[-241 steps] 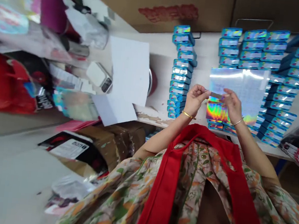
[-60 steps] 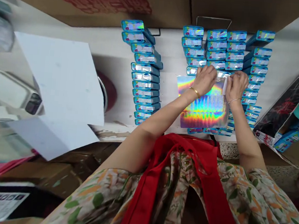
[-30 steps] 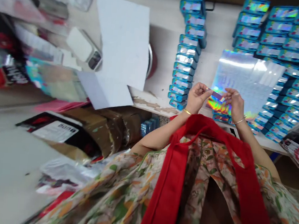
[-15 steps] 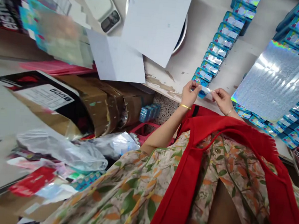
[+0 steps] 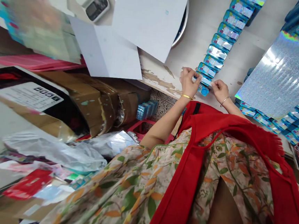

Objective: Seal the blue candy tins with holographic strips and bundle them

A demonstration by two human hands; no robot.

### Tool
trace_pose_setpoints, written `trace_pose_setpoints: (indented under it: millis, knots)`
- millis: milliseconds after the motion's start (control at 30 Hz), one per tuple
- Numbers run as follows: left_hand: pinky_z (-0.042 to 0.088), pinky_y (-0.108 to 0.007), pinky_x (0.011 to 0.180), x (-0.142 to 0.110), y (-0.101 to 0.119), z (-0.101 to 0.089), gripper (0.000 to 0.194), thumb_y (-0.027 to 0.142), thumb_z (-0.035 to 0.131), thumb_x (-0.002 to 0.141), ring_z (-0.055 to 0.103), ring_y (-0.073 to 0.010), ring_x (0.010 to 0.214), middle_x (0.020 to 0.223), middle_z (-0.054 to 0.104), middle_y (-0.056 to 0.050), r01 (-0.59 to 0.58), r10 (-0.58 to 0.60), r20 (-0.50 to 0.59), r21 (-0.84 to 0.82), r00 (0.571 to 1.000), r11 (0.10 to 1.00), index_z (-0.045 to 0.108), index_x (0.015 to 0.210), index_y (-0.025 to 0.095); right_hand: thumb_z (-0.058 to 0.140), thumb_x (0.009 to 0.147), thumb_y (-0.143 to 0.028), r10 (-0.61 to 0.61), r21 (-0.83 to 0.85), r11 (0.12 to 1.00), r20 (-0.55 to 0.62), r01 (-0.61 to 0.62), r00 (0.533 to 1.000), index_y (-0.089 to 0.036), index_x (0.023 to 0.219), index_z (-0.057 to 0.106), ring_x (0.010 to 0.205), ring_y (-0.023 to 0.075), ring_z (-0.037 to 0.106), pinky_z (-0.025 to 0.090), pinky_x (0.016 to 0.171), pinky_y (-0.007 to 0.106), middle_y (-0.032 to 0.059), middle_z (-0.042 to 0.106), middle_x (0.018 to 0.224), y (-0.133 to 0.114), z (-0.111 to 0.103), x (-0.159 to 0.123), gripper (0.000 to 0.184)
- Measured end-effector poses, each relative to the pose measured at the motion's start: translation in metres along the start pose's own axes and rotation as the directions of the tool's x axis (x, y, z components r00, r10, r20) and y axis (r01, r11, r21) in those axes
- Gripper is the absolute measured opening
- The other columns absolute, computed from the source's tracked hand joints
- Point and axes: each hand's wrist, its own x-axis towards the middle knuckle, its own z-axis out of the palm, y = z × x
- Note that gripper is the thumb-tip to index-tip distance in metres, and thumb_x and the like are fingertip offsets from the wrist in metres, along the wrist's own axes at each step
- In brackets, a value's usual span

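Observation:
At the near end of a row of small blue cases (image 5: 220, 42), a narrow pale sticker (image 5: 206, 80) stretches between my hands, low over a case or touching it; I cannot tell which. My left hand (image 5: 190, 82) pinches its left end, with the fingers curled over the case's edge. Thumb and forefinger of my right hand (image 5: 220, 91) close on its right end. Below the sticker the blue round end (image 5: 204, 91) of the nearest case shows. Several cases farther up the row carry shiny pale strips on top.
A glittery holographic sheet (image 5: 283, 78) lies over more blue cases at right. White sheets (image 5: 149, 18) partly cover a round metal-rimmed bowl (image 5: 183, 27); a white device (image 5: 96, 7) with a small display stands beyond. Cardboard boxes (image 5: 105, 104) and plastic bags (image 5: 57, 152) are below left.
Both hands have moved slightly up the row with the sticker, lowering it toward a case near the row's end. The view has shifted a little to the right.

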Motion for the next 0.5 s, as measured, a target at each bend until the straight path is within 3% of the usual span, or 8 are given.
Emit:
trace_pose_setpoints:
  millis: [133, 233, 333, 400, 467, 500]
  knots:
    - [0.044, -0.047, 0.107, -0.002, -0.007, 0.004, 0.040, 0.055, 0.081, 0.081, 0.056, -0.0267, 0.114, 0.111, 0.057, -0.008, 0.037, -0.037, -0.005, -0.033, 0.999, 0.999, 0.061, 0.094, 0.023, 0.059, 0.089, -0.060, 0.001, 0.044, 0.999, -0.001, -0.001, 1.000, -0.027, 0.080, 0.049, 0.062, 0.0163, 0.045, 0.046, 0.068, 0.034, -0.0052, 0.048, 0.062, 0.008, 0.005, 0.001, 0.036]
    - [0.050, -0.039, 0.097, 0.005, -0.022, 0.013, 0.063, 0.053, 0.090, 0.071, 0.057, -0.0238, 0.112, 0.120, 0.058, -0.009, 0.158, -0.163, -0.016, -0.159, 0.987, 0.974, 0.055, 0.114, 0.025, 0.060, 0.087, -0.065, 0.027, 0.053, 0.998, -0.031, -0.026, 0.999, -0.028, 0.086, 0.047, 0.059, 0.0164, 0.041, 0.044, 0.066, 0.034, -0.0069, 0.042, 0.060, 0.011, 0.010, -0.003, 0.039]
    - [0.054, -0.036, 0.085, 0.014, -0.039, 0.017, 0.074, 0.050, 0.094, 0.066, 0.062, -0.0216, 0.101, 0.116, 0.061, -0.009, 0.351, -0.329, 0.124, -0.270, 0.936, 0.897, 0.052, 0.121, 0.026, 0.051, 0.094, -0.057, -0.064, -0.005, 0.998, 0.002, 0.064, 0.998, -0.028, 0.085, 0.047, 0.064, 0.0181, 0.045, 0.046, 0.071, 0.036, -0.0033, 0.049, 0.066, 0.006, 0.015, -0.006, 0.030]
    - [0.055, -0.038, 0.083, 0.018, -0.043, 0.011, 0.076, 0.054, 0.093, 0.065, 0.064, -0.0222, 0.096, 0.111, 0.063, -0.010, 0.434, -0.379, 0.241, -0.247, 0.893, 0.866, 0.053, 0.123, 0.024, 0.050, 0.096, -0.046, -0.102, -0.093, 0.990, 0.054, 0.107, 0.993, -0.028, 0.084, 0.049, 0.070, 0.0196, 0.049, 0.048, 0.075, 0.037, -0.0003, 0.055, 0.071, -0.002, 0.015, -0.008, 0.021]
    - [0.056, -0.043, 0.090, 0.018, -0.035, -0.002, 0.082, 0.061, 0.092, 0.063, 0.065, -0.0255, 0.101, 0.112, 0.064, -0.012, 0.397, -0.351, 0.245, -0.174, 0.904, 0.901, 0.054, 0.124, 0.021, 0.051, 0.095, -0.036, -0.090, -0.191, 0.975, 0.142, 0.117, 0.986, -0.026, 0.083, 0.052, 0.073, 0.0209, 0.053, 0.050, 0.077, 0.037, 0.0022, 0.061, 0.074, -0.014, 0.008, -0.012, 0.015]
    - [0.055, -0.047, 0.096, 0.019, -0.027, -0.007, 0.085, 0.065, 0.091, 0.061, 0.064, -0.0275, 0.106, 0.116, 0.064, -0.013, 0.316, -0.289, 0.184, -0.136, 0.939, 0.939, 0.055, 0.125, 0.021, 0.051, 0.095, -0.034, -0.082, -0.227, 0.966, 0.189, 0.124, 0.979, -0.026, 0.084, 0.055, 0.074, 0.0213, 0.055, 0.050, 0.078, 0.037, 0.0033, 0.063, 0.075, -0.020, -0.001, -0.014, 0.014]
